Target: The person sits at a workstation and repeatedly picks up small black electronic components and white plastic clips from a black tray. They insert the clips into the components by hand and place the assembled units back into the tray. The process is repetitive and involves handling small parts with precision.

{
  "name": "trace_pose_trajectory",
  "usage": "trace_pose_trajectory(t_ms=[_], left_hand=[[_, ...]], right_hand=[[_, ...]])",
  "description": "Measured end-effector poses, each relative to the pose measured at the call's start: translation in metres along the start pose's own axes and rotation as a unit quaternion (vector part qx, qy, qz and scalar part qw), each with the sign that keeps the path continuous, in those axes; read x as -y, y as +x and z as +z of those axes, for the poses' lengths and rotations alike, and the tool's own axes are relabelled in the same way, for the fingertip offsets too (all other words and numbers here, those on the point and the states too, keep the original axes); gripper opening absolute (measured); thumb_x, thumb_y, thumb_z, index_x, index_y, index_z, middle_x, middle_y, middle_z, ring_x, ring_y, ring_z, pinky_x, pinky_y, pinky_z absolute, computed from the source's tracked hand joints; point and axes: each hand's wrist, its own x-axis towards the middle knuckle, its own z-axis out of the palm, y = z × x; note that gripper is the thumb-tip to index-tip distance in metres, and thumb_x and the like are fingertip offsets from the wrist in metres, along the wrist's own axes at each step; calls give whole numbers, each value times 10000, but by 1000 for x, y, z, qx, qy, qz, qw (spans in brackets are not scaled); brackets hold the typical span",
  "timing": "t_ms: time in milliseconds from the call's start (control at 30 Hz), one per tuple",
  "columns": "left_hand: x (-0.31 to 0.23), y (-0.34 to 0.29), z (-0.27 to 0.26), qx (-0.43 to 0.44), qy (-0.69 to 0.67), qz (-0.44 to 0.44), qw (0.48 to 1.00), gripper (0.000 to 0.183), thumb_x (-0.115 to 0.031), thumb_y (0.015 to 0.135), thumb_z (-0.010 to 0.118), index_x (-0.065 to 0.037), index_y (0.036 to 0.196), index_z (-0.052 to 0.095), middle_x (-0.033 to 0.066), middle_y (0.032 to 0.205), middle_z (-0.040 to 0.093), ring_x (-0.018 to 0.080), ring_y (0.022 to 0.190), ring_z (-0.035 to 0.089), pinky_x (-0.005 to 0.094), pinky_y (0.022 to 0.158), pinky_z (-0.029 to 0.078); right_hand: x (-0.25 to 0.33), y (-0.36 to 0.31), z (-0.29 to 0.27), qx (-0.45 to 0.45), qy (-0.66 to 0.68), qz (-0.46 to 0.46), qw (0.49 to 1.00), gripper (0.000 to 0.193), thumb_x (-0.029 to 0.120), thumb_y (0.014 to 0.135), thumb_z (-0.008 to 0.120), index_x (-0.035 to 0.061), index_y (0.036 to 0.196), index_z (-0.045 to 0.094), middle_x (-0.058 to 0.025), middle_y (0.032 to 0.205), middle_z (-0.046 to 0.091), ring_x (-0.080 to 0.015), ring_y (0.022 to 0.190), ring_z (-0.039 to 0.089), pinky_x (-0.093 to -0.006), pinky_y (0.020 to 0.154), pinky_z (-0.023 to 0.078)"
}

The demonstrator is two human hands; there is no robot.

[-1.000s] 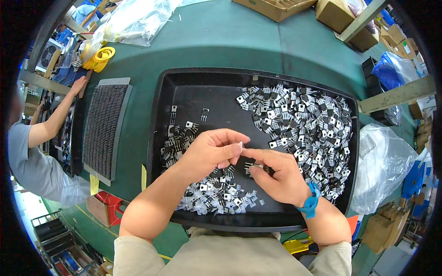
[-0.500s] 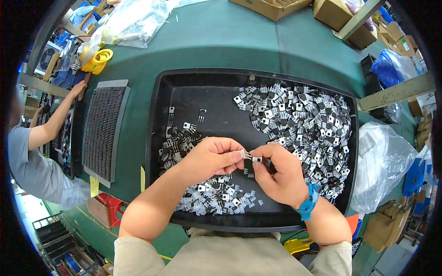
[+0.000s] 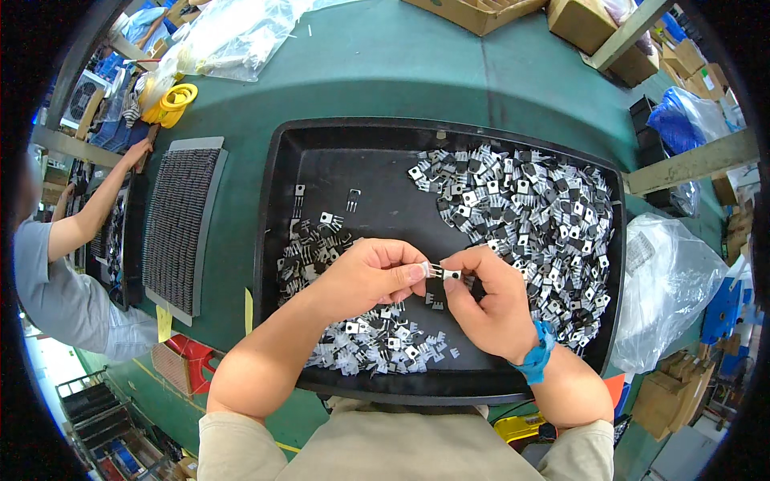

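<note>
Over the middle of a black tray [image 3: 377, 160] my two hands meet, fingertips closed. My right hand [image 3: 493, 305] pinches the body of a three-legged transistor [image 3: 452, 275], its legs pointing left. Between the thumb and fingers of my left hand [image 3: 369, 272] is a small white comb-shaped plastic piece [image 3: 425, 269], at the ends of those legs; how far they sit in it I cannot tell. A large pile of transistors [image 3: 525, 212] fills the tray's right side. Near its front left lie loose white comb pieces [image 3: 346, 361], and transistors [image 3: 309, 244] lie behind my left forearm.
Left of the tray stands a grey board [image 3: 180, 232] packed with rows of dark parts. Beyond it a co-worker's arm [image 3: 92, 212] reaches over another tray. A clear plastic bag [image 3: 666, 289] lies to the right, cardboard boxes [image 3: 477, 12] at the back, a yellow coil [image 3: 176, 103] back left.
My right hand has shifted slightly right with the transistor, and more of its legs shows between my fingertips. My left hand has barely moved.
</note>
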Motion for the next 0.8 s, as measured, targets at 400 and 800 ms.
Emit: trace_pose_trajectory(t_ms=[400, 800], left_hand=[[-3, -2, 3, -16, 31, 11, 999, 109, -136, 904, 636, -28, 901, 643, 25, 784, 649, 29, 614, 503, 172, 516, 384], [-2, 0, 1, -41, 79, 9, 996, 105, -112, 849, 647, -13, 879, 637, 14, 735, 629, 39, 599, 503, 187, 510, 375]], right_hand=[[0, 2, -4, 63, 47, 53, 996, 146, -14, 832, 593, 16, 973, 609, -85, 768, 603, -142, 648, 570, -270, 579, 454], [-9, 2, 7, 88, 125, 107, 982, 186, 21, 866, 594, 12, 1050, 574, -27, 785, 585, -91, 715, 559, -243, 626, 446]])
